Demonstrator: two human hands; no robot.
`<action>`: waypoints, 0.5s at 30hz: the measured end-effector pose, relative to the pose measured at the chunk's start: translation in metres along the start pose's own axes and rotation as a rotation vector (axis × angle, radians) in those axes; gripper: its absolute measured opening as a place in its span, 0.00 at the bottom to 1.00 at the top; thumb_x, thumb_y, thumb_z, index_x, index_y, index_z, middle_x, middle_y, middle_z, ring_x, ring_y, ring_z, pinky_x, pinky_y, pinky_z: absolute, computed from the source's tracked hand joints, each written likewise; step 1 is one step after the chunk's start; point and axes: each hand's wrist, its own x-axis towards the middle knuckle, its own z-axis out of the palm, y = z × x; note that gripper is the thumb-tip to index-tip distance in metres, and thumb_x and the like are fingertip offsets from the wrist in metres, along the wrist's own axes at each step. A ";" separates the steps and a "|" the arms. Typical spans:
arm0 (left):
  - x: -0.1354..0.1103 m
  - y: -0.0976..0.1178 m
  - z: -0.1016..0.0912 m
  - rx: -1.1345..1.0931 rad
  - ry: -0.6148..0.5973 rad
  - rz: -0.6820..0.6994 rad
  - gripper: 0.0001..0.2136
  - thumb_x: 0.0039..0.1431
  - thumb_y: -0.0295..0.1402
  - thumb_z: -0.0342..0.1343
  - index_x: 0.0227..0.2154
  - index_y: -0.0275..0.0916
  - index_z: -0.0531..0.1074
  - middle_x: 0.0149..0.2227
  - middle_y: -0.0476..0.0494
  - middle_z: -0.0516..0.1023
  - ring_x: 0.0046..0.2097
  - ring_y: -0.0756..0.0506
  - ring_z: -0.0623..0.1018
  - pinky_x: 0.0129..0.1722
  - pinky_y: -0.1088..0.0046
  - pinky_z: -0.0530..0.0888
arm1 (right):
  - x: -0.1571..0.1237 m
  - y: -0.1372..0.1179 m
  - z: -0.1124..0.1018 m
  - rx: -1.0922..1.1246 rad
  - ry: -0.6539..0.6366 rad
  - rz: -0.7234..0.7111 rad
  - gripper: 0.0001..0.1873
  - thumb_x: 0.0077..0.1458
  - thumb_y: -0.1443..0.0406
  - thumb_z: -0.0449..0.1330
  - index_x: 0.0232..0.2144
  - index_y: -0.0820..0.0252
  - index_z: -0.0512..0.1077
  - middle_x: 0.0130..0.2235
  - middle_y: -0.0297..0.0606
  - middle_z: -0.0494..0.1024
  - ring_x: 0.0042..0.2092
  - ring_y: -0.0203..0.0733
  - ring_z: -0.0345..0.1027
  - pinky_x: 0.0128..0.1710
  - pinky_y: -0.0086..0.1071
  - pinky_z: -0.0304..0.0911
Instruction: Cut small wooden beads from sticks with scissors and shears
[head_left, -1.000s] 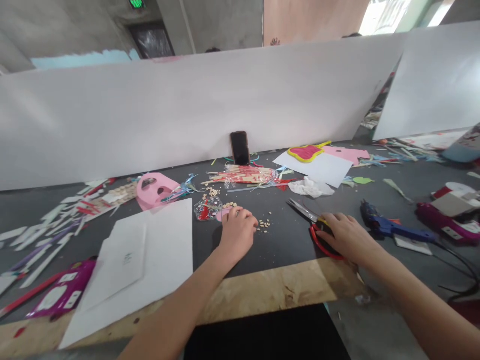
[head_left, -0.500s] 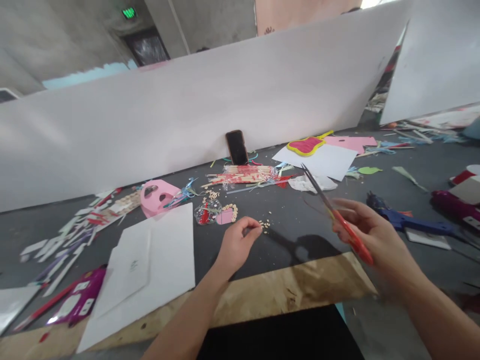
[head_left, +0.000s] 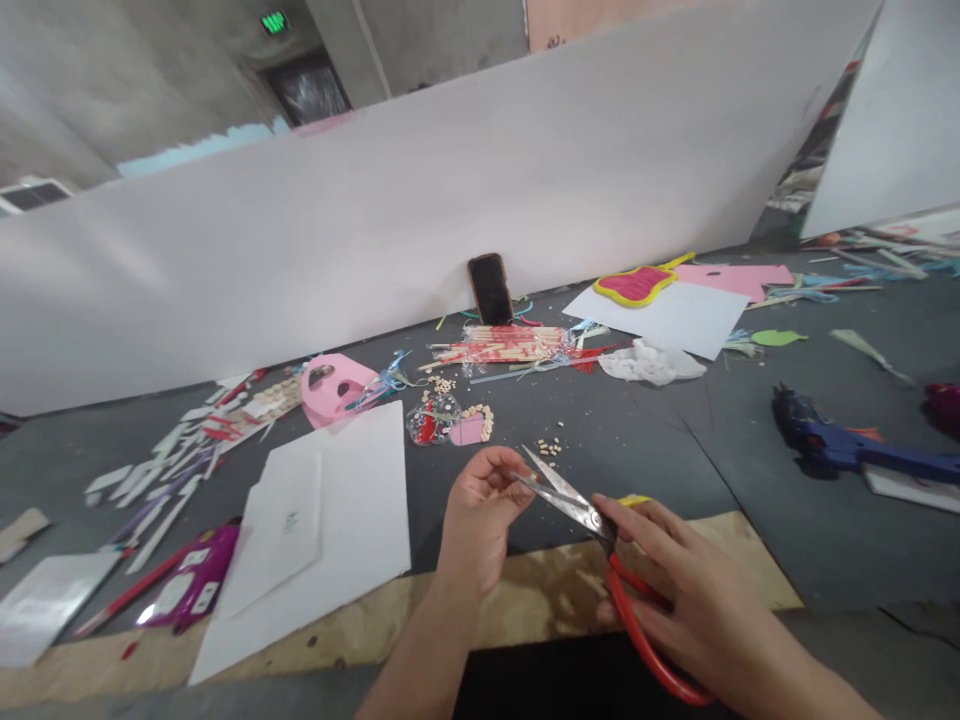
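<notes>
My right hand (head_left: 697, 610) grips red-handled scissors (head_left: 600, 540) with the blades parted, their tips pointing left toward my left hand. My left hand (head_left: 480, 510) is raised just above the table in a pinch, thumb against fingertips; whatever it pinches is too small to make out. The scissor tips sit right at that pinch. Just beyond the hands lie scattered small wooden beads (head_left: 550, 447) and a small pink heart shape (head_left: 471, 428) edged with beads.
White paper sheets (head_left: 330, 520) lie at the left, a blue glue gun (head_left: 840, 445) at the right. A phone (head_left: 490, 288) leans on the white divider board (head_left: 420, 220). A pink mask cutout (head_left: 334, 385), sticks in wrap (head_left: 510, 345) and paper scraps (head_left: 165, 470) litter the dark table.
My right hand lifted the scissors off the table and brought them left and down to my left hand. My left hand left the beads and rose in a pinch.
</notes>
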 end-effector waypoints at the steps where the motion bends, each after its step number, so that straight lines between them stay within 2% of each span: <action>1: -0.001 0.000 0.000 0.002 0.015 0.001 0.13 0.41 0.25 0.66 0.31 0.38 0.71 0.27 0.53 0.75 0.31 0.54 0.75 0.33 0.80 0.70 | 0.000 0.000 0.001 -0.015 0.001 -0.002 0.30 0.51 0.64 0.61 0.57 0.54 0.65 0.44 0.45 0.74 0.42 0.46 0.73 0.41 0.38 0.71; 6: -0.005 -0.001 -0.003 0.082 0.018 0.010 0.22 0.41 0.24 0.67 0.40 0.40 0.67 0.28 0.53 0.75 0.33 0.52 0.75 0.35 0.79 0.70 | 0.002 -0.005 0.005 0.043 0.000 0.022 0.26 0.55 0.64 0.56 0.57 0.54 0.65 0.46 0.45 0.75 0.43 0.45 0.73 0.40 0.36 0.72; 15: -0.009 -0.001 -0.006 0.161 -0.012 0.091 0.27 0.42 0.29 0.68 0.45 0.42 0.64 0.28 0.53 0.73 0.40 0.48 0.75 0.40 0.74 0.71 | 0.002 -0.009 0.007 0.104 -0.043 0.070 0.27 0.53 0.63 0.59 0.57 0.54 0.66 0.44 0.45 0.75 0.44 0.46 0.73 0.40 0.35 0.71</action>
